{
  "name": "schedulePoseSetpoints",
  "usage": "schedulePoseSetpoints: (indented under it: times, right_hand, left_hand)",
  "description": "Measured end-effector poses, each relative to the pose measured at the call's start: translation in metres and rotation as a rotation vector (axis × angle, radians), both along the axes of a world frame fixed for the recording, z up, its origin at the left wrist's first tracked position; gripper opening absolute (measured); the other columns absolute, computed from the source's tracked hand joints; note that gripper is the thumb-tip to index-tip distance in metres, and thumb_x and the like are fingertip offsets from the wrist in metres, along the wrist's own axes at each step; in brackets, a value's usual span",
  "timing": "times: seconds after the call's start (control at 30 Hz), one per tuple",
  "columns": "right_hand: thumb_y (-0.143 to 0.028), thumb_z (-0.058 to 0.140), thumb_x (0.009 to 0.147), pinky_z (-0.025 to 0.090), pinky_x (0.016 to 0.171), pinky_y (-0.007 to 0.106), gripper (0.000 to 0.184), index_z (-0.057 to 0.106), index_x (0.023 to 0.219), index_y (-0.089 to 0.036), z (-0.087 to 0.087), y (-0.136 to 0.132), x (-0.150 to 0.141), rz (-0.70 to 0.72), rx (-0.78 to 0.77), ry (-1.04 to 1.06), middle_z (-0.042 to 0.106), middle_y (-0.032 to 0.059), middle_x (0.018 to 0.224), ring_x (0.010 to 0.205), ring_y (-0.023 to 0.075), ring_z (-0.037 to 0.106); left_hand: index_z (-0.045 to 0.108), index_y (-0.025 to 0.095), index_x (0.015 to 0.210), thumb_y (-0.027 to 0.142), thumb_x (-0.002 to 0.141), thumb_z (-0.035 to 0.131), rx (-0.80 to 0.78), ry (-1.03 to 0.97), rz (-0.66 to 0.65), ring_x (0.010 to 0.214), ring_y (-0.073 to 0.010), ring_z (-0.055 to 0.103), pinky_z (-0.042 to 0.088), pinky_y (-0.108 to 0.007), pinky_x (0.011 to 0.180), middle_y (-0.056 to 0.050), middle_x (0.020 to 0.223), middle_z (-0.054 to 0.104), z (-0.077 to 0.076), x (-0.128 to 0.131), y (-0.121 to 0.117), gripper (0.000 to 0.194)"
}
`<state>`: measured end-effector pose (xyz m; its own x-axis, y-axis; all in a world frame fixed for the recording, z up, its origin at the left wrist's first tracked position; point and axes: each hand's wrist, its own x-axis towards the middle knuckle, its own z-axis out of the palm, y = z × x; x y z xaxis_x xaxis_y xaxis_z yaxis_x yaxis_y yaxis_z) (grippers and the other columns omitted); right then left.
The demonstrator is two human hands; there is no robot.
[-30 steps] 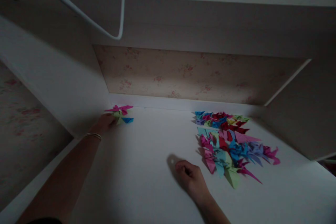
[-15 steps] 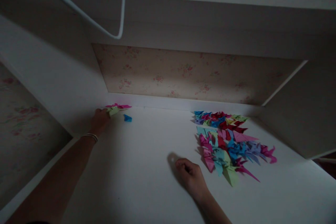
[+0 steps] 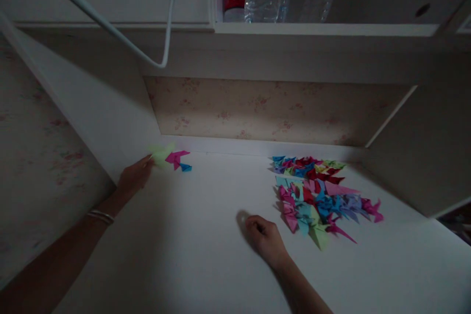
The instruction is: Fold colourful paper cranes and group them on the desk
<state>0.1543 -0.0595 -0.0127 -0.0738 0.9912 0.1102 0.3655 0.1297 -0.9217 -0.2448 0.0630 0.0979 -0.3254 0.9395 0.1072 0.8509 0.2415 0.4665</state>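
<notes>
At the far left of the white table [image 3: 206,245], the left hand [image 3: 136,176] has its fingertips pinched on a green paper crane [image 3: 161,155] — just beside a pink crane [image 3: 176,158] and a blue crane [image 3: 186,168]. The right hand [image 3: 268,241] is nearer, fingers curled together — left of the colorful pile [image 3: 327,203].

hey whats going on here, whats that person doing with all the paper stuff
A person's left hand holds a blurred pale green folded paper at the far left of a white surface, with pink and blue pieces close by. The right hand rests curled near many colourful folded papers.
</notes>
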Motion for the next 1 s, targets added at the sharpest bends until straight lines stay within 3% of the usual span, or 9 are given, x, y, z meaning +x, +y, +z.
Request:
schedulePoseSetpoints:
  times: [0.13,0.2,0.27,0.33,0.4,0.5,0.6,0.8,1.0]
  right_hand:
    - [-0.044,0.050,0.084,0.032,0.051,0.022,0.034,0.069,0.078,-0.015,0.003,-0.003,-0.002,-0.014,0.014,-0.019,0.055,-0.0007,0.058,0.053,0.0116,0.046]
    - [-0.044,0.052,0.083,0.033,0.052,0.022,0.034,0.070,0.080,-0.016,0.003,-0.005,-0.002,-0.020,0.024,-0.014,0.056,-0.0008,0.059,0.054,0.0116,0.046]
    - [-0.047,0.053,0.082,0.033,0.052,0.022,0.035,0.070,0.082,-0.016,0.002,-0.006,-0.002,-0.029,0.012,0.023,0.055,-0.0008,0.058,0.054,0.0115,0.046]
    - [-0.051,0.052,0.082,0.032,0.049,0.022,0.039,0.068,0.084,-0.015,0.001,-0.008,-0.002,-0.035,-0.041,0.111,0.053,-0.0016,0.055,0.050,0.0107,0.044]
    - [-0.057,0.050,0.083,0.030,0.045,0.022,0.045,0.065,0.088,-0.015,0.001,-0.009,-0.003,-0.033,-0.119,0.243,0.052,-0.0022,0.052,0.046,0.0102,0.042]
    - [-0.064,0.045,0.084,0.034,0.047,0.024,0.053,0.062,0.092,-0.014,0.004,-0.011,-0.003,-0.020,-0.184,0.430,0.059,0.0014,0.055,0.047,0.0123,0.047]
    - [-0.066,0.042,0.084,0.041,0.054,0.027,0.057,0.064,0.083,-0.013,0.010,-0.012,0.000,-0.039,-0.169,0.512,0.063,0.0062,0.061,0.056,0.0161,0.055]
    - [-0.065,0.042,0.084,0.045,0.067,0.030,0.057,0.066,0.091,-0.014,0.018,-0.008,0.004,-0.035,-0.187,0.625,0.068,0.0092,0.085,0.075,0.0208,0.061]
    - [-0.051,0.069,0.070,0.033,0.048,0.024,0.038,0.059,0.065,-0.015,-0.004,0.005,0.001,-0.018,-0.241,0.541,0.055,-0.0009,0.055,0.047,0.0110,0.046]
  left_hand:
    - [0.044,0.018,0.135,0.058,0.087,0.037,-0.063,-0.250,-0.108,0.036,-0.0124,0.047,0.040,-0.022,0.041,0.004,0.047,0.049,0.002,0.032,-0.026,0.063]
    - [0.047,0.018,0.131,0.061,0.084,0.039,-0.086,-0.400,-0.196,0.033,-0.0114,0.045,0.039,-0.023,0.038,0.003,0.052,0.057,-0.001,0.054,-0.041,0.064]
    - [0.056,0.017,0.118,0.062,0.081,0.045,-0.077,-0.538,-0.293,0.035,-0.0103,0.048,0.043,-0.024,0.040,-0.002,0.064,0.066,-0.007,0.081,-0.057,0.060]
    - [0.066,0.015,0.097,0.062,0.079,0.049,-0.069,-0.658,-0.354,0.043,-0.0126,0.055,0.047,-0.024,0.046,-0.002,0.058,0.064,-0.016,0.112,-0.073,0.053]
    - [0.069,0.014,0.090,0.060,0.077,0.053,-0.070,-0.822,-0.376,0.043,-0.0129,0.054,0.049,-0.025,0.048,-0.003,0.054,0.061,-0.029,0.143,-0.087,0.050]
    - [0.069,0.017,0.102,0.049,0.069,0.067,-0.020,-1.095,-0.455,0.048,-0.0111,0.055,0.048,-0.025,0.049,-0.008,0.084,0.070,-0.053,0.186,-0.099,0.046]
    - [0.068,0.017,0.106,0.036,0.061,0.076,-0.041,-1.298,-0.561,0.077,-0.0204,0.064,0.050,-0.028,0.064,-0.010,0.103,0.069,-0.075,0.214,-0.099,0.049]
    - [0.067,0.019,0.103,0.026,0.063,0.069,-0.163,-1.409,-0.426,0.076,-0.0214,0.066,0.050,-0.031,0.070,-0.006,0.084,0.071,-0.095,0.225,-0.094,0.041]
    - [0.061,0.020,0.116,0.024,0.068,0.059,-0.124,-1.491,-0.368,0.078,-0.0193,0.065,0.048,-0.028,0.069,-0.005,0.093,0.070,-0.094,0.216,-0.098,0.048]
